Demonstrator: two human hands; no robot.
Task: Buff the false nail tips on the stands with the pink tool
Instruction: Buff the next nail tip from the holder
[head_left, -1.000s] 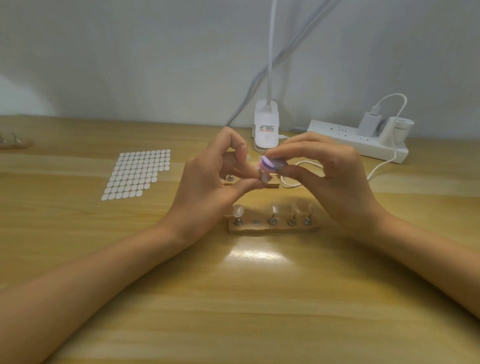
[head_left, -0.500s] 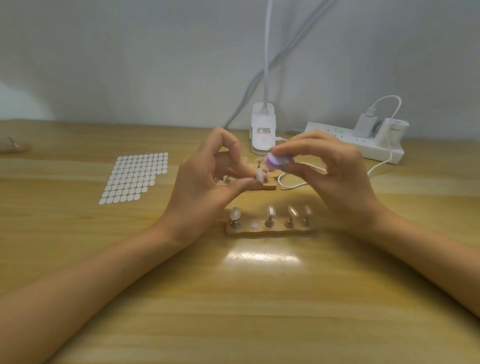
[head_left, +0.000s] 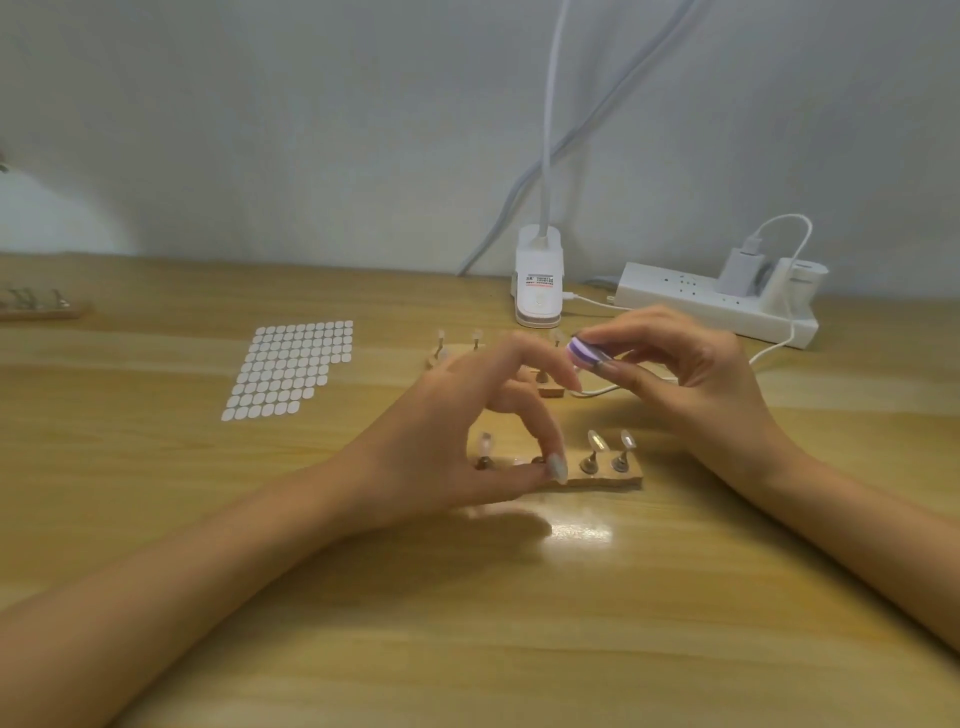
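Pink in the right hand (head_left: 696, 379): gripping the pink tool (head_left: 584, 353) between thumb and fingertips, lifted clear of the counter (head_left: 467, 623), hanging above the right end of the far stand (head_left: 550, 391) and touching none of the nail tips (head_left: 597, 441).

Reaching down with the left hand (head_left: 457, 441) to the near stand (head_left: 608, 479), thumb and forefinger closed together on a peg (head_left: 537, 460) around the middle of the row. Cannot tell about a tip on that peg, hidden by the fingers.

Counting three clear nail tips upright on the near stand, one left of the pinch and two right of it. Seeing a few more poking up on the far stand behind the left hand.

Judging the job as midway at best: no buffing stroke under way, tool and tips apart, more likely a peg being set down or picked up between strokes. Cannot sort buffed from unbuffed by sight, with every tip equally clear and glossy. Probably leaves the other near-stand tips and the far row to do, perhaps also another stand (head_left: 36, 310) at the far left edge.

Beyond: a sheet of white dots (head_left: 291, 369) to the left, a white lamp base (head_left: 538, 291) and a power strip (head_left: 717, 306) along the far side.
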